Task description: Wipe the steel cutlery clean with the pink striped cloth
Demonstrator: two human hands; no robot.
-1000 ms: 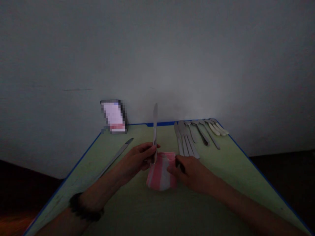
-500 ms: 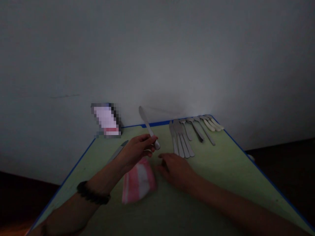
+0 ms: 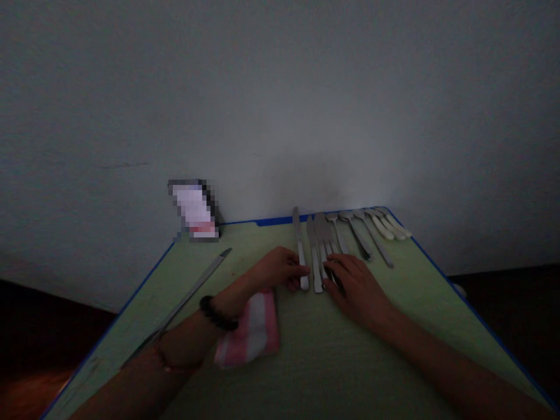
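My left hand (image 3: pixel 282 267) pinches the handle of a table knife (image 3: pixel 299 245), whose blade points to the wall. The knife lies at or just above the table, left of another table knife (image 3: pixel 314 251). My right hand (image 3: pixel 356 286) is curved with its fingers apart over the lower ends of several flat metal pieces (image 3: pixel 321 226), possibly knives; I cannot tell if it touches them. Beneath my left forearm is a folded pink-and-white striped cloth (image 3: pixel 257 326). Farther left, a long knife (image 3: pixel 196 286) lies slantwise, its near end partly behind that forearm.
Right of the knives lie several spoons (image 3: pixel 350 224) and several pieces with cream handles (image 3: pixel 385 227). A phone-like device (image 3: pixel 195 210), blurred out, leans on the wall at the back left. The green table (image 3: pixel 341 373) has blue edges and meets the wall.
My left hand has brought the knife down and right, from raised in the air to beside the knife row. My right hand has moved right, over the cutlery. The view has shifted slightly.
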